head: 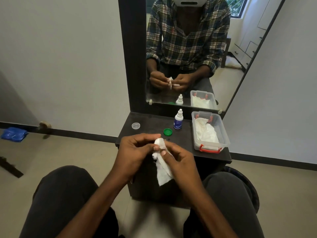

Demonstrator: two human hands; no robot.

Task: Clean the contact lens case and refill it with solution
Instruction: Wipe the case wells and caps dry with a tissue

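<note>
Item: contact lens case, hidden inside white cloth [162,162] above table [149,127] front edge. Left hand [135,150] and right hand [180,158] both clamped on the bundle. Judged light, rigid, slippery when wet; best held by its rim. Green cap [167,131], clear cap [135,125], solution bottle [178,120] stood apart.

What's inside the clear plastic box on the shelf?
The clear plastic box holds crumpled white cloth that fills most of the floor. Anything under the cloth is covered, so I can't tell.
</note>
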